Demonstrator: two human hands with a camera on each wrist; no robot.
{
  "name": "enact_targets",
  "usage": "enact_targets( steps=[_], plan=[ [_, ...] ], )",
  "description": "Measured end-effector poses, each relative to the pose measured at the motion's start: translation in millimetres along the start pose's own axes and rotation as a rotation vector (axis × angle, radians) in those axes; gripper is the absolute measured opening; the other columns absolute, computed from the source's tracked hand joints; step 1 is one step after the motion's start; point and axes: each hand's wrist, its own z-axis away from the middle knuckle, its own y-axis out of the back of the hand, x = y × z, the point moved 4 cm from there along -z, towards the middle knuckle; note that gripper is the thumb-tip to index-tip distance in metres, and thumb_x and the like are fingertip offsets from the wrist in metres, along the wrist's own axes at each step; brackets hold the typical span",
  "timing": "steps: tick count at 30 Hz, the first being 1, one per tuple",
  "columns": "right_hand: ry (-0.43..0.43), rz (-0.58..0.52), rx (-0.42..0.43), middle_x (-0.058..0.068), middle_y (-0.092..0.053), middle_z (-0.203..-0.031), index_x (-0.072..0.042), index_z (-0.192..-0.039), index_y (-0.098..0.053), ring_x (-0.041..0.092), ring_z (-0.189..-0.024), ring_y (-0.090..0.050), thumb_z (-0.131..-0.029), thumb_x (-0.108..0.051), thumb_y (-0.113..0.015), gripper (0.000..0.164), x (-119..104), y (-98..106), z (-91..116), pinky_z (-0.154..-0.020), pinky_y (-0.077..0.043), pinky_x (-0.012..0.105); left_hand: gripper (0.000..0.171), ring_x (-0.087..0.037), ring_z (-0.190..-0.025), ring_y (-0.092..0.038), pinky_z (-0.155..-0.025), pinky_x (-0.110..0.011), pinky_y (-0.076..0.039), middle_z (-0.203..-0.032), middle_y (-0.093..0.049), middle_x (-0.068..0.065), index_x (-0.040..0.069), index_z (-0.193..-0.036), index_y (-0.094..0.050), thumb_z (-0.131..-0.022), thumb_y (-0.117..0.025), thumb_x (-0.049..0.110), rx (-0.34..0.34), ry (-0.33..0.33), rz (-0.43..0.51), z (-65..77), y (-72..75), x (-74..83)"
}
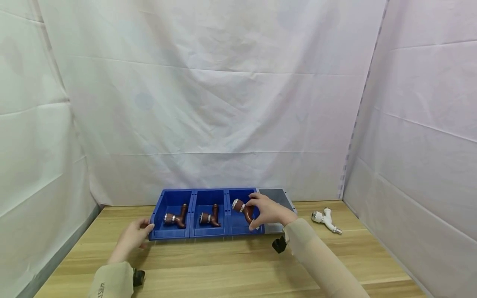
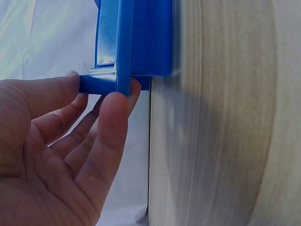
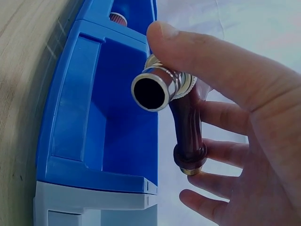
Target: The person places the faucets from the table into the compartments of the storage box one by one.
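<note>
– Over the third bin [image 1: 242, 232], what does the right hand [image 1: 269, 212] hold?
– One brown tap [image 1: 247, 214], clamped between thumb and fingers. Head view: knob end clear, body partly covered by the fingers. Right wrist view: metal mouth towards the lens, inside dark; knob not made out behind it.
– Is it touching the bin?
– Cannot tell. No view settles contact.
– And the left hand [image 1: 132, 234]?
– Pinching the rim of the left bin [image 1: 169, 238] near its outer near corner. Left wrist view: thumb and a finger on either side of the rim; most of the bin cut off at the top edge.
– Other taps?
– A second tap [image 1: 181, 219] lies in the left bin, a third tap [image 1: 214, 219] in the middle bin [image 1: 208, 237]. White tap [image 1: 328, 220] on the table [image 1: 223, 269], right of the grey bin [image 1: 272, 193].
– Grey bin contents?
– Hard to make out: right hand hides part of it, and the right wrist view crops it below.
– Left sleeve [image 1: 112, 279]?
– Cut off at the bottom; print uncertain.
</note>
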Motion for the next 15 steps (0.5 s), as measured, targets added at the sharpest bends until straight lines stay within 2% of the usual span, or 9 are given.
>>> enact_targets(
  steps=[10,15],
  plan=[
    [-0.013,-0.024,-0.001,0.015,-0.025,-0.155,-0.013,-0.131,-0.059,0.037,-0.141,-0.022,-0.072,-0.031,-0.086,0.067,4.1,-0.2,-1.9,-0.101,-0.040,0.053,0.028,-0.025,-0.058,-0.063,-0.052,-0.037,-0.054,-0.114,-0.054,-0.035,-0.009,-0.116,-0.053,-0.099,-0.053,0.012,0.001,-0.007,-0.016,-0.9,-0.6,-0.3],
    [-0.017,-0.031,-0.002,0.012,-0.025,-0.155,-0.014,-0.131,-0.058,0.037,-0.141,-0.022,-0.072,-0.032,-0.086,0.068,6.2,-0.9,-3.7,-0.101,-0.040,0.053,0.028,-0.024,-0.060,-0.063,-0.052,-0.037,-0.054,-0.116,-0.053,-0.036,-0.010,-0.117,-0.053,-0.099,-0.053,0.012,0.002,-0.010,-0.015,-1.3,-0.8,-1.9]
  ],
)
